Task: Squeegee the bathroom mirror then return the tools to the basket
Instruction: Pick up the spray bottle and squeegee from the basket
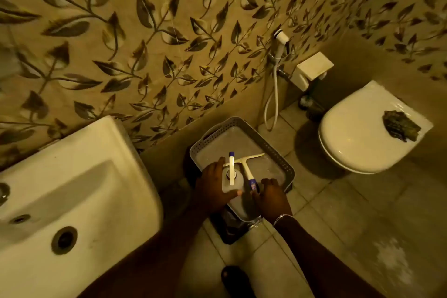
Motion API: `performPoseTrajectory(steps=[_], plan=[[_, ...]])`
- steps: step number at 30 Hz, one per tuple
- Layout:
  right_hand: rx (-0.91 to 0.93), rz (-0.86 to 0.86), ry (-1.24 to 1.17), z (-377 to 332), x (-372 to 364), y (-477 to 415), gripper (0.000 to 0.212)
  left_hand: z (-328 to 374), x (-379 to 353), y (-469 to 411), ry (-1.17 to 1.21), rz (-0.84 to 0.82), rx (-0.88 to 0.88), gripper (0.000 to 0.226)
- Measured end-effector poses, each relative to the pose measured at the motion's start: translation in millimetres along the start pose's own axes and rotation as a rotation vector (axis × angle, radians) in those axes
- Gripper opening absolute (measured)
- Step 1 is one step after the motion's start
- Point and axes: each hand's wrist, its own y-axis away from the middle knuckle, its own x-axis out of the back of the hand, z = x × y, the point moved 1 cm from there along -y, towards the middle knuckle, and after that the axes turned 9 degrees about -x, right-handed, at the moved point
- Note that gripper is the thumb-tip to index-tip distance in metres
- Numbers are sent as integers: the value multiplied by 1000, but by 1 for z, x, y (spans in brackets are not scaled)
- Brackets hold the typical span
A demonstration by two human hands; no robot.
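A grey perforated basket (275, 152) sits on a dark stand on the floor, between the sink and the toilet. My left hand (212, 185) is wrapped around a clear spray bottle (229, 182) with a white trigger head and blue nozzle, held upright inside the basket. A white squeegee (244, 163) with a blue handle end lies in the basket. My right hand (271, 197) holds that blue handle end at the basket's near edge. No mirror is in view.
A white sink (72, 191) stands at the left. A white toilet (362, 133) with its lid down is at the right, a dark cloth (400, 126) lying on it. A bidet sprayer (280, 43) hangs on the leaf-patterned wall. My shoe (235, 279) rests on the tiled floor.
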Motion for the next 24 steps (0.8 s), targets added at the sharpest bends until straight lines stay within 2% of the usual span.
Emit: performPoseTrajectory(steps=[3, 8, 11, 15, 24], plan=[[-64, -34, -81, -2, -15, -16, 38, -7, -14, -14, 136, 89, 20, 118], [-105, -56, -186, -3, -34, -36, 30, -5, -30, -26, 186, 218, -5, 107], [-129, -45, -271, -3, -39, -38, 27, -1, -33, -35, 286, 222, 22, 88], [-97, -22, -328, -2, -38, -30, 33, 4, -19, -39, 318, 210, 30, 64], [-62, 13, -432, -18, -4, 3, 32, 34, 36, -23, 340, 304, 14, 70]])
